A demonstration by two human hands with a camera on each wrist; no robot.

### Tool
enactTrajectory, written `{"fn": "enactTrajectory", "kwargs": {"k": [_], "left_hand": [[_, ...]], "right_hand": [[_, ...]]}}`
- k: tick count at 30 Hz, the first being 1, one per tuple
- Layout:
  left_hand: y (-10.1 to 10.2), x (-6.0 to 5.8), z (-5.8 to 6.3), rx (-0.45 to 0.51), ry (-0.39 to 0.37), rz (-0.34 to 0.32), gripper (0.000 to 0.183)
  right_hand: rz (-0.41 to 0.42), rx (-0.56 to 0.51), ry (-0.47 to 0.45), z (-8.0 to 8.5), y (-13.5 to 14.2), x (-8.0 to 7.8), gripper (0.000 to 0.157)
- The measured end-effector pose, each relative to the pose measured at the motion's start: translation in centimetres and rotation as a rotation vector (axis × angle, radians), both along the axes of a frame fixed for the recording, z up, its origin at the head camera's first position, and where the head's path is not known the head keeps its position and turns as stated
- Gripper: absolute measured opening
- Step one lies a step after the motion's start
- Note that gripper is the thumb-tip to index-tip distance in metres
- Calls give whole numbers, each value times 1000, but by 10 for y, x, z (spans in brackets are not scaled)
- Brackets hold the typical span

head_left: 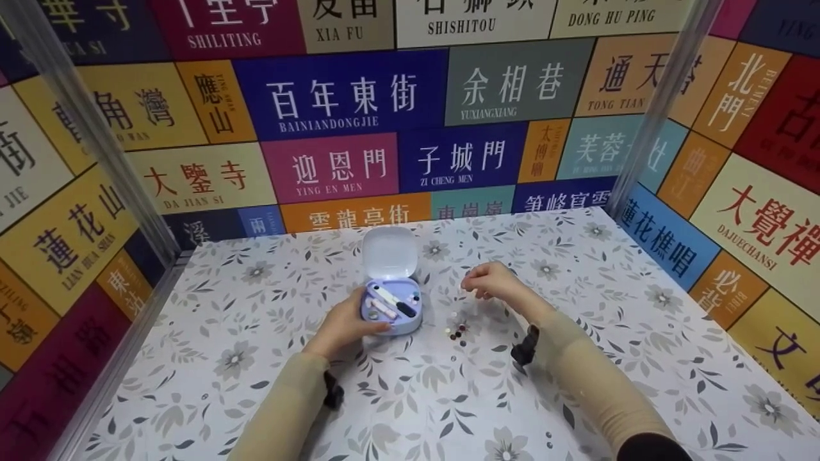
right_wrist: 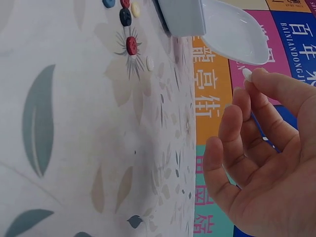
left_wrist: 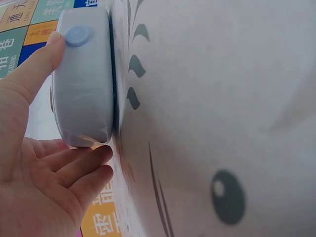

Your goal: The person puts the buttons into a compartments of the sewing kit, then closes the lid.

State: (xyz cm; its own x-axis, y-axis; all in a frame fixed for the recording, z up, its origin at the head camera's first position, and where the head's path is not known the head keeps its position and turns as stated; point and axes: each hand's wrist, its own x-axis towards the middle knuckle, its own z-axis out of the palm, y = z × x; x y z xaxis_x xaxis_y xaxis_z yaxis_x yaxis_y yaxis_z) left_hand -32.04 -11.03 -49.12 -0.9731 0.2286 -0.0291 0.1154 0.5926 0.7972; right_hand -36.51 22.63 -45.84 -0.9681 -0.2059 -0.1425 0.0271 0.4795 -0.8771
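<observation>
A small pale-blue sewing kit box [head_left: 410,325] stands on the table with its white lid [head_left: 389,254] raised at the back. My left hand [head_left: 341,325] grips it from the left; in the left wrist view the thumb lies by the round blue front catch [left_wrist: 77,36] and the fingers are at the side. Inside are a white stick-like piece, a dark piece [head_left: 405,310] and other small items, too small to name surely. To the right of the box, my right hand [head_left: 498,286] is raised, pinching a small white button [right_wrist: 247,74] between thumb and forefinger.
Several loose buttons, among them a red button [right_wrist: 132,46], a black button [right_wrist: 126,17] and a white button [right_wrist: 150,63], lie on the table right of the box. A leaf-and-flower cloth [head_left: 256,397] covers the table. Panels with printed lettering [head_left: 339,96] stand behind and at both sides.
</observation>
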Motion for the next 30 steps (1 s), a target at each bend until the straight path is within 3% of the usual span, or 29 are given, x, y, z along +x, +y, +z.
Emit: {"fn": "enactTrajectory", "kwargs": {"k": [10,18,30], "left_hand": [[0,1,1,8,-6,8,109],[2,1,1,-22,44,-5,106],[4,1,2,-30,7,16,108]], "right_hand": [[19,-9,31,9,1,-3,21],[30,9,80,14,-2,-3,19],[17,25,59,22,-12,-2,20]]}}
